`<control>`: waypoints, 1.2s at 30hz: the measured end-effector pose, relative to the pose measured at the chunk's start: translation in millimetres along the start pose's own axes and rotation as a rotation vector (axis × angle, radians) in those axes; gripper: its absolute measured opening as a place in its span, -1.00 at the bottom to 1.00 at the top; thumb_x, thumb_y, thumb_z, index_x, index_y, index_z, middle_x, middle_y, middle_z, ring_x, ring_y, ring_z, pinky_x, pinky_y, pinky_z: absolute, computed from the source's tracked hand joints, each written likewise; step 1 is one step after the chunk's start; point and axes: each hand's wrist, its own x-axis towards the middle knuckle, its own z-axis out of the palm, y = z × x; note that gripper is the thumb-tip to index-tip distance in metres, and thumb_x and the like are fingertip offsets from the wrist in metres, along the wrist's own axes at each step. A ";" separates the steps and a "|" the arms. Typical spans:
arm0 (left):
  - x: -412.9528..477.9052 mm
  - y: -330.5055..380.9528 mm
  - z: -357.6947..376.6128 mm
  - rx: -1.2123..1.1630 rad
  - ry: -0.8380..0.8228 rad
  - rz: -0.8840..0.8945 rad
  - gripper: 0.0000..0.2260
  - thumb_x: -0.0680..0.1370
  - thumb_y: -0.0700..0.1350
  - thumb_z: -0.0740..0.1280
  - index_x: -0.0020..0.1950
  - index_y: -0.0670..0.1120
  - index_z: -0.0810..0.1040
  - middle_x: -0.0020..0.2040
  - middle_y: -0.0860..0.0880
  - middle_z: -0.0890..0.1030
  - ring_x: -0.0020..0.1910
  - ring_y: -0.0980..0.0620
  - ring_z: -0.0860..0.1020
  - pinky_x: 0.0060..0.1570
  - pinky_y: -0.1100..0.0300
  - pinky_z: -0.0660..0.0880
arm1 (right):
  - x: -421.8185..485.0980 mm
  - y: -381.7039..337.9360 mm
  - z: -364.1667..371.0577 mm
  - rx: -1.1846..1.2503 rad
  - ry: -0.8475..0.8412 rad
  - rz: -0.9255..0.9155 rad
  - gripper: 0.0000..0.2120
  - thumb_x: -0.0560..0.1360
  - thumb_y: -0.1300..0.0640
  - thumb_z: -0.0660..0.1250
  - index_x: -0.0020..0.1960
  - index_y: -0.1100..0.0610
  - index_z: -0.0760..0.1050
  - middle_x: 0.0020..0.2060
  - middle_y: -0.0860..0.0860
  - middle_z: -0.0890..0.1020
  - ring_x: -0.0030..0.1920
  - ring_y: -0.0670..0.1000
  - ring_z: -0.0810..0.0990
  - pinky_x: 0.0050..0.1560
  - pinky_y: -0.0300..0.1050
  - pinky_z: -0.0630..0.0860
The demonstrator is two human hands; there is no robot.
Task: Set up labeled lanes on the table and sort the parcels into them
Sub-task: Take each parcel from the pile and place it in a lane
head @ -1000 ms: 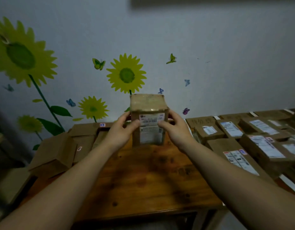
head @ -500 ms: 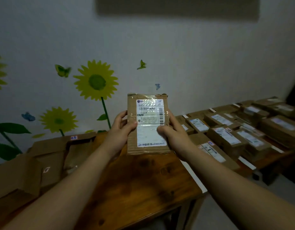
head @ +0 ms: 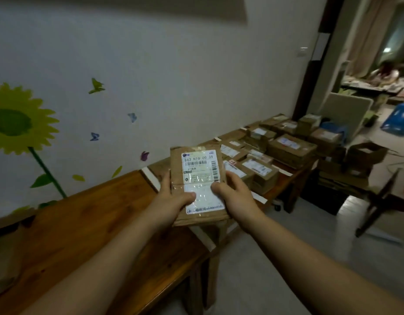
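Above the right edge of the brown wooden tabletop (head: 83, 223), left hand (head: 171, 202) and right hand (head: 236, 196) clasp the flat brown cardboard parcel (head: 177, 169) by its sides, white printed label (head: 199, 169) facing up, likely for reading its lane

Brown parcel (head: 197, 183), white label (head: 202, 178), reddish-brown table (head: 83, 223), yellow sunflower decal (head: 17, 123)

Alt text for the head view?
A person's left hand and right hand hold a flat brown parcel, white shipping label facing the camera, over a wooden table. Beyond, more labeled parcels lie between white tape strips; the wall has a sunflower decal.
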 end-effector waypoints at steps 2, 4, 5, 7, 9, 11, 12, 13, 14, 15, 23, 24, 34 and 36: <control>20.6 -0.3 41.6 0.051 -0.004 -0.053 -0.35 0.49 -0.16 0.38 0.43 0.19 0.12 0.10 0.04 0.58 -0.07 0.03 0.66 -0.17 0.12 0.62 | 7.3 2.9 -43.6 0.010 -0.019 0.023 -0.57 0.50 0.10 0.33 0.35 0.00 0.39 0.02 0.00 0.67 -0.06 0.00 0.69 -0.11 -0.07 0.62; 44.5 -0.3 85.7 0.039 0.005 -0.084 -0.42 0.49 -0.15 0.38 0.41 0.12 0.18 0.08 0.03 0.59 -0.04 0.01 0.64 -0.11 0.10 0.61 | 13.7 7.1 -93.6 0.020 -0.065 0.023 -0.51 0.47 0.12 0.34 0.38 -0.05 0.36 0.05 -0.05 0.66 0.01 0.00 0.67 0.02 -0.02 0.61; 57.8 -0.8 107.6 0.016 0.009 -0.099 -0.44 0.49 -0.16 0.38 0.39 0.10 0.21 0.09 0.02 0.59 -0.02 -0.01 0.64 -0.06 0.06 0.60 | 16.6 9.4 -118.9 0.018 -0.089 0.028 -0.38 0.42 0.12 0.37 0.43 -0.11 0.29 0.09 -0.07 0.63 0.05 0.00 0.66 0.09 0.00 0.59; 85.2 -1.8 150.2 -0.026 0.006 -0.132 -0.48 0.49 -0.17 0.38 0.37 0.08 0.26 0.16 -0.05 0.59 0.03 -0.07 0.62 0.07 -0.07 0.56 | 21.3 13.5 -165.9 -0.013 -0.121 0.054 -0.16 0.31 0.10 0.41 0.48 -0.24 0.11 0.13 -0.15 0.57 0.06 -0.04 0.63 0.04 -0.11 0.59; 110.5 -3.7 188.8 -0.040 -0.029 -0.167 -0.49 0.49 -0.14 0.39 0.36 0.09 0.27 0.19 -0.07 0.58 0.03 -0.09 0.63 0.09 -0.10 0.54 | 27.6 16.9 -206.2 -0.045 -0.094 0.058 -0.13 0.30 0.10 0.40 0.49 -0.26 0.08 0.16 -0.16 0.54 0.04 -0.08 0.62 -0.07 -0.18 0.59; 131.9 -6.4 221.2 -0.060 -0.063 -0.240 -0.51 0.49 -0.08 0.39 0.33 0.14 0.26 0.13 -0.03 0.61 -0.05 -0.05 0.66 -0.04 -0.02 0.60 | 36.7 20.4 -239.4 -0.052 -0.020 0.057 -0.20 0.38 0.15 0.37 0.50 -0.22 0.11 0.24 -0.07 0.52 0.10 -0.03 0.59 0.07 -0.04 0.58; 140.6 -7.8 234.9 -0.074 -0.077 -0.287 -0.54 0.50 -0.05 0.38 0.31 0.19 0.27 0.07 0.00 0.64 -0.09 -0.02 0.67 -0.15 0.04 0.62 | 41.4 22.7 -252.5 -0.064 0.024 0.057 -0.25 0.42 0.16 0.34 0.50 -0.22 0.13 0.27 -0.05 0.50 0.14 -0.01 0.57 0.14 0.04 0.56; 148.6 -10.0 246.6 -0.084 -0.093 -0.330 -0.59 0.51 -0.03 0.36 0.28 0.21 0.29 0.00 0.02 0.67 -0.13 0.00 0.67 -0.25 0.09 0.62 | 46.4 26.2 -263.0 -0.087 0.066 0.054 -0.30 0.46 0.15 0.32 0.49 -0.23 0.14 0.30 -0.03 0.47 0.18 0.01 0.54 0.19 0.08 0.53; 155.4 -10.2 256.9 -0.094 -0.114 -0.365 -0.65 0.52 -0.01 0.33 0.24 0.23 0.32 -0.06 0.04 0.69 -0.15 0.02 0.67 -0.33 0.12 0.60 | 52.4 30.6 -272.4 -0.117 0.104 0.041 -0.35 0.49 0.10 0.29 0.49 -0.24 0.14 0.34 -0.02 0.43 0.23 0.01 0.50 0.22 0.10 0.50; 164.5 -13.3 265.3 -0.088 -0.127 -0.386 -0.71 0.53 0.00 0.31 0.19 0.24 0.34 -0.10 0.07 0.69 -0.16 0.03 0.67 -0.36 0.14 0.59 | 58.6 35.4 -281.5 -0.160 0.138 0.021 -0.38 0.51 0.03 0.28 0.49 -0.26 0.12 0.39 -0.03 0.38 0.28 0.01 0.45 0.26 0.10 0.46; 239.6 -25.9 306.3 0.018 -0.112 -0.422 -0.65 0.58 0.00 0.22 0.36 0.13 0.31 0.06 0.00 0.63 0.01 -0.06 0.62 0.04 -0.07 0.55 | 117.8 59.5 -340.9 -0.307 0.020 -0.052 -0.10 0.25 -0.23 0.48 0.46 -0.30 0.08 0.41 -0.14 0.31 0.39 -0.06 0.33 0.35 0.12 0.38; 271.0 -31.5 313.6 0.026 -0.122 -0.411 -0.64 0.59 -0.01 0.21 0.39 0.10 0.30 0.05 0.01 0.63 -0.04 -0.01 0.63 -0.07 0.02 0.58 | 147.4 66.5 -358.1 -0.340 -0.007 -0.050 -0.08 0.24 -0.21 0.50 0.47 -0.26 0.08 0.42 -0.13 0.29 0.40 -0.06 0.31 0.37 0.11 0.36; 417.9 -41.3 334.5 0.106 -0.063 -0.350 -0.59 0.61 0.02 0.17 0.46 0.11 0.19 0.17 0.00 0.55 -0.06 0.07 0.57 -0.27 0.16 0.57 | 299.7 77.6 -425.2 -0.585 -0.039 -0.038 -0.33 0.38 0.03 0.51 0.31 -0.30 0.21 0.34 -0.18 0.34 0.26 -0.17 0.34 0.20 -0.31 0.34; 438.9 -44.0 328.8 0.120 -0.026 -0.359 -0.56 0.61 0.02 0.18 0.48 0.08 0.19 0.20 -0.02 0.54 -0.03 0.05 0.57 -0.18 0.13 0.57 | 327.7 76.5 -427.5 -0.608 -0.089 -0.048 -0.30 0.38 0.05 0.51 0.38 -0.22 0.22 0.35 -0.15 0.37 0.27 -0.17 0.35 0.21 -0.30 0.35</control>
